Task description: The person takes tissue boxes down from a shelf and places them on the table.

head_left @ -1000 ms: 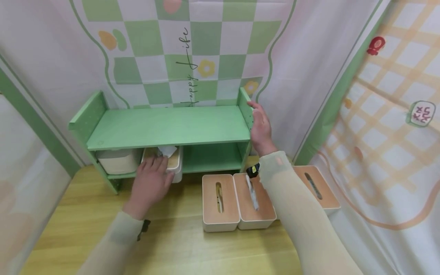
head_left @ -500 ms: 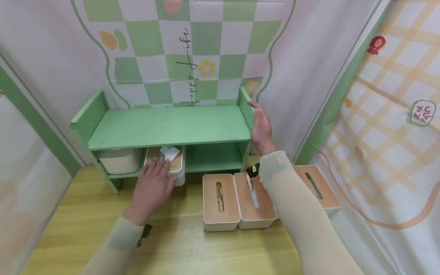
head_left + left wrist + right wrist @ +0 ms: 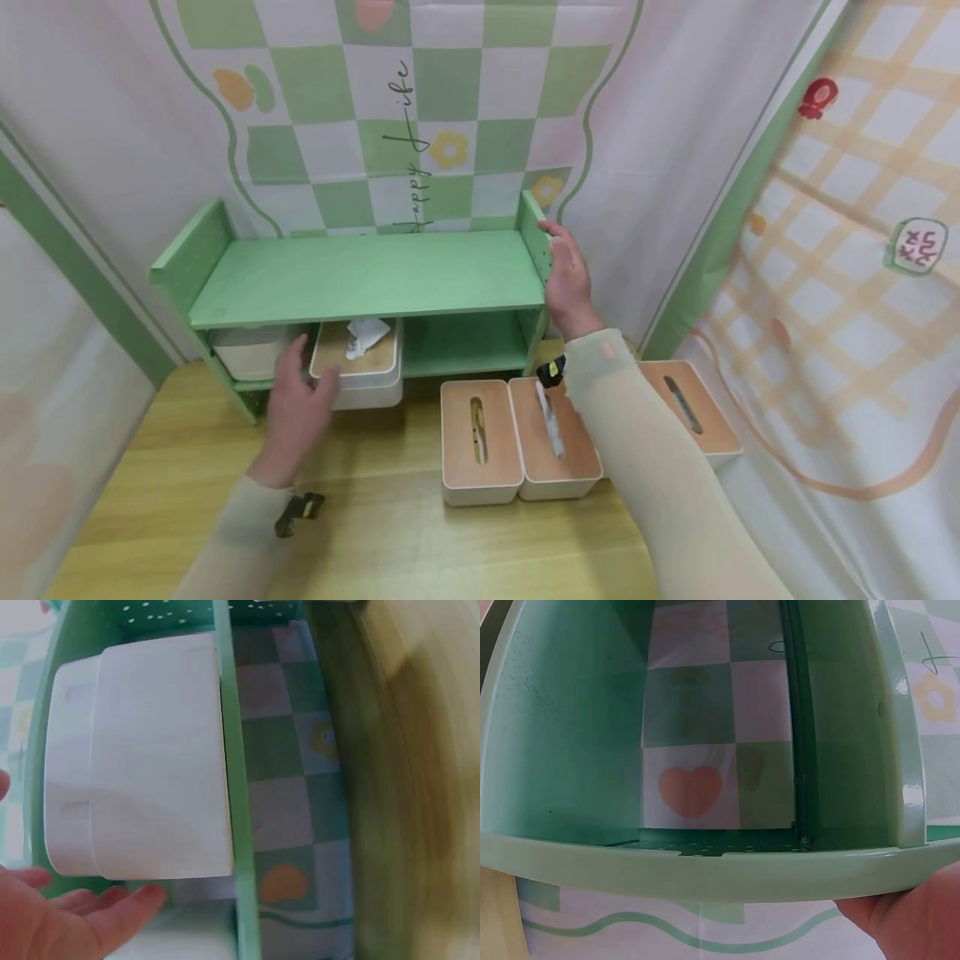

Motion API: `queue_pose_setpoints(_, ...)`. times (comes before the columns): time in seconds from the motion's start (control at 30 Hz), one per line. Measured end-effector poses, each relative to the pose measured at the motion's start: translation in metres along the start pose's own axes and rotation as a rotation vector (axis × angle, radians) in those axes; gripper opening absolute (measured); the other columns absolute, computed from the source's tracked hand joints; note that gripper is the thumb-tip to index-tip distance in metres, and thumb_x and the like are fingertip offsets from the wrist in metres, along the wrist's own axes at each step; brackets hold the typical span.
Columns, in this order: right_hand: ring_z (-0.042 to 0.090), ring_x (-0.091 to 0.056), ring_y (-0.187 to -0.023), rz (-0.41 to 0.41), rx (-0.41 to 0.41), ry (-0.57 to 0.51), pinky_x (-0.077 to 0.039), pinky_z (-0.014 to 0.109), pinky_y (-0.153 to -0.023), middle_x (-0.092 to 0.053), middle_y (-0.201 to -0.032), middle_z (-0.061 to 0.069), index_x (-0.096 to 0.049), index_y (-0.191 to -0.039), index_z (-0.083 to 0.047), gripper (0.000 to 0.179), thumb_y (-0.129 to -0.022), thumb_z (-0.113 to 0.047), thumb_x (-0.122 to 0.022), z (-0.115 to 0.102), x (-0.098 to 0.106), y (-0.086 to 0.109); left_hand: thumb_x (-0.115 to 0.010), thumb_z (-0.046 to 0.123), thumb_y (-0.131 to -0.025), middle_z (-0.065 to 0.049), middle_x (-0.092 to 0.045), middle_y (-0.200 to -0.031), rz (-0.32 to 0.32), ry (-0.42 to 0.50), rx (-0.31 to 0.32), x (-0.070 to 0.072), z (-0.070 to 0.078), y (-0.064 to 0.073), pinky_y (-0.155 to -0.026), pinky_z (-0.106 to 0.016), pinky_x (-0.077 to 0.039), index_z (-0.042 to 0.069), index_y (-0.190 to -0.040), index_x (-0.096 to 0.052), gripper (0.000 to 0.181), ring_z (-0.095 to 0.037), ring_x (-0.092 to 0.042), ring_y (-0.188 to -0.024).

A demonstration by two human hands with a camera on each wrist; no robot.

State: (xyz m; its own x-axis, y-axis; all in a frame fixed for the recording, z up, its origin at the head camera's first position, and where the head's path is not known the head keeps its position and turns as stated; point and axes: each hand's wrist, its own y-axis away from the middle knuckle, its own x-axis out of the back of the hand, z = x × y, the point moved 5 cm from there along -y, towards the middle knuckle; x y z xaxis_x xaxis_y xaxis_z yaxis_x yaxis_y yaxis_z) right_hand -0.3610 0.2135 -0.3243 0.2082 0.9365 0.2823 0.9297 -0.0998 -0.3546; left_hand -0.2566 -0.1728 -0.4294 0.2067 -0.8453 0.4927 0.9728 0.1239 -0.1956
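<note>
A white tissue box (image 3: 367, 392) with a wood-look lid (image 3: 375, 360) and a crumpled tissue (image 3: 366, 337) sticking up from it sits on the lower shelf board, jutting past the front edge. My left hand (image 3: 300, 400) is at its left front side, thumb and fingers spread. In the left wrist view the fingers (image 3: 127, 915) lie beside the white box (image 3: 157, 757), holding nothing. With fingers extended, my right hand (image 3: 567, 283) rests against the outer face of the right side panel (image 3: 535, 242) of the green shelf (image 3: 375, 271).
A pale bin (image 3: 251, 352) fills the left end of the lower board. Right of the shelf's middle, on the wooden table (image 3: 405, 533), stand a tissue box (image 3: 461, 450), a second box (image 3: 525, 450) beside it and another box (image 3: 693, 408) behind my right forearm.
The tissue box has come slightly forward out of the shelf. My left hand has left its lid and shifted left to its side. My right hand has stayed put.
</note>
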Motion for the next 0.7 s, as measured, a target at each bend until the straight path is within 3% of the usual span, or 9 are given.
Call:
queue_pose_setpoints(0.13,0.008,-0.022,-0.143,-0.006,-0.016,-0.001,-0.019,0.042,-0.116,-0.029,-0.158,-0.009,-0.044,-0.149,-0.027,0.048,-0.108,-0.041,-0.022,-0.003,0.0,0.001,-0.044,0.051,-0.102,-0.025,-0.025,-0.158,-0.087,0.104,0.243,0.001,-0.016,-0.004,-0.11,-0.059,-0.03,0.008,-0.16,-0.012,0.079,-0.044,-0.03,-0.139)
queue_pose_setpoints(0.27,0.011,-0.022,-0.144,-0.013,-0.028,-0.001,-0.019,0.042,-0.116,-0.029,-0.16,-0.004,-0.042,-0.151,-0.019,0.048,-0.11,-0.034,-0.022,-0.016,0.0,0.007,-0.039,0.052,-0.104,-0.031,-0.017,-0.157,-0.219,0.355,0.393,-0.01,-0.028,-0.005,-0.107,-0.059,-0.035,0.004,-0.159,-0.003,0.081,-0.047,-0.027,-0.139)
queue_pose_setpoints(0.37,0.012,-0.021,-0.144,-0.015,-0.03,-0.005,-0.019,0.043,-0.116,-0.029,-0.16,-0.002,-0.042,-0.151,-0.016,0.049,-0.11,-0.032,-0.021,-0.028,0.0,0.013,-0.04,0.044,-0.106,-0.034,-0.014,-0.156,-0.264,0.581,0.435,-0.017,-0.033,-0.005,-0.101,-0.055,-0.042,0.003,-0.159,0.0,0.078,-0.047,-0.03,-0.136)
queue_pose_setpoints(0.43,0.012,-0.021,-0.144,-0.014,-0.031,-0.008,-0.019,0.043,-0.116,-0.029,-0.16,-0.003,-0.042,-0.151,-0.017,0.049,-0.109,-0.032,-0.02,-0.033,-0.001,0.017,-0.041,0.04,-0.107,-0.033,-0.013,-0.157,-0.264,0.657,0.443,-0.019,-0.036,-0.005,-0.098,-0.049,-0.045,0.005,-0.159,0.003,0.077,-0.045,-0.032,-0.134)
queue_pose_setpoints(0.6,0.013,-0.021,-0.144,-0.019,-0.035,-0.006,-0.018,0.044,-0.117,-0.029,-0.16,-0.002,-0.041,-0.151,-0.016,0.049,-0.11,-0.034,-0.021,-0.037,-0.001,0.02,-0.039,0.034,-0.108,-0.031,-0.013,-0.158,-0.268,0.686,0.458,-0.019,-0.04,-0.002,-0.089,-0.039,-0.049,0.011,-0.16,0.005,0.072,-0.043,-0.034,-0.133)
queue_pose_setpoints(0.7,0.013,-0.021,-0.145,-0.02,-0.03,-0.003,-0.018,0.044,-0.117,-0.028,-0.16,-0.001,-0.041,-0.151,-0.015,0.049,-0.11,-0.033,-0.022,-0.037,-0.002,0.019,-0.037,0.04,-0.107,-0.03,-0.012,-0.159,-0.275,0.689,0.482,-0.018,-0.041,0.0,-0.096,-0.045,-0.045,0.013,-0.16,0.007,0.073,-0.044,-0.031,-0.136)
